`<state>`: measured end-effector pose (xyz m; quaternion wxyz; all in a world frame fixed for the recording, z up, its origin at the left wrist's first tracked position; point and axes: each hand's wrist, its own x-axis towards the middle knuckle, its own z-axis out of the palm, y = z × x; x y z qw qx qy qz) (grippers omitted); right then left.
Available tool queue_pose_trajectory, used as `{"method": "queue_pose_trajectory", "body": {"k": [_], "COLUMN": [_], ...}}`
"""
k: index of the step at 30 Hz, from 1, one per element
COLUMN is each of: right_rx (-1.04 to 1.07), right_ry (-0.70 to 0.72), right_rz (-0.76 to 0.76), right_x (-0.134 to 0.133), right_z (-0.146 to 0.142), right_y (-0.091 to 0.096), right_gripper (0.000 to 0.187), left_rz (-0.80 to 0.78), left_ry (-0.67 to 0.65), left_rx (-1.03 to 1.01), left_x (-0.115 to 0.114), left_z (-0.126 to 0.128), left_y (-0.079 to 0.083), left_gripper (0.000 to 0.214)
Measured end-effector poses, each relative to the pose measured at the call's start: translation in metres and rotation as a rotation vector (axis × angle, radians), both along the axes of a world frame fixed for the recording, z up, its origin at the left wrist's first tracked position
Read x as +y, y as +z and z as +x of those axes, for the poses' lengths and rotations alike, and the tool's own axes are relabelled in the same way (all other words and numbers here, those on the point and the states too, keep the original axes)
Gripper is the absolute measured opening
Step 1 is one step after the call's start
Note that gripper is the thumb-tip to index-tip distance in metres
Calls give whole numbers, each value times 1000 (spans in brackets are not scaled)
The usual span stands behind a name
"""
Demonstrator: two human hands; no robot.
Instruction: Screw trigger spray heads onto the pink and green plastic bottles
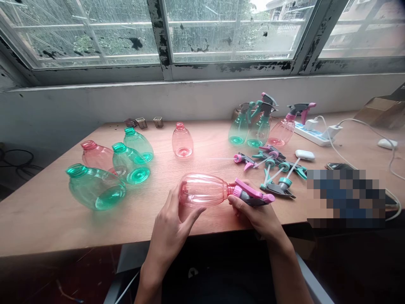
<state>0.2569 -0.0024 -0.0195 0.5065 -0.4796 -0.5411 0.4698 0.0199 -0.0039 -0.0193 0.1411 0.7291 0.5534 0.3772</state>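
A clear pink spray bottle (pixel 204 190) lies sideways in my hands above the table's front part. Its base end sits in my left hand (pixel 174 223), fingers curled round it and thumb along the near side. At the neck, my right hand (pixel 253 211) grips the pink and grey trigger sprayer (pixel 253 194), which sits on the bottle's mouth; whether it is screwed tight I cannot tell. Just beyond my right hand lies a pile of loose trigger sprayers (pixel 274 162) in pink, green and grey. An open pink bottle (pixel 182 141) stands upright behind.
Several open green and pink bottles (pixel 131 164) stand at the left. At the back right are bottles with sprayers (pixel 259 131), beside a white power strip (pixel 313 134) with cables. A white case (pixel 304 155) and a blurred-out patch (pixel 346 198) are to the right.
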Motion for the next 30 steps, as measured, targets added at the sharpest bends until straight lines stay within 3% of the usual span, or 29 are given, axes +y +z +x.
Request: {"method": "queue_pose_trajectory", "body": {"k": [30], "right_rx": [25], "right_ry": [-17], "right_rz": [8], "right_x": [0], "right_z": [-2], "right_y": [-2], "right_gripper": [39], "left_rz": [-7], "left_ry": [2], "left_rx": [-5], "left_x": [-1], "left_z": [0], "left_y": [0], "left_gripper": [71]}}
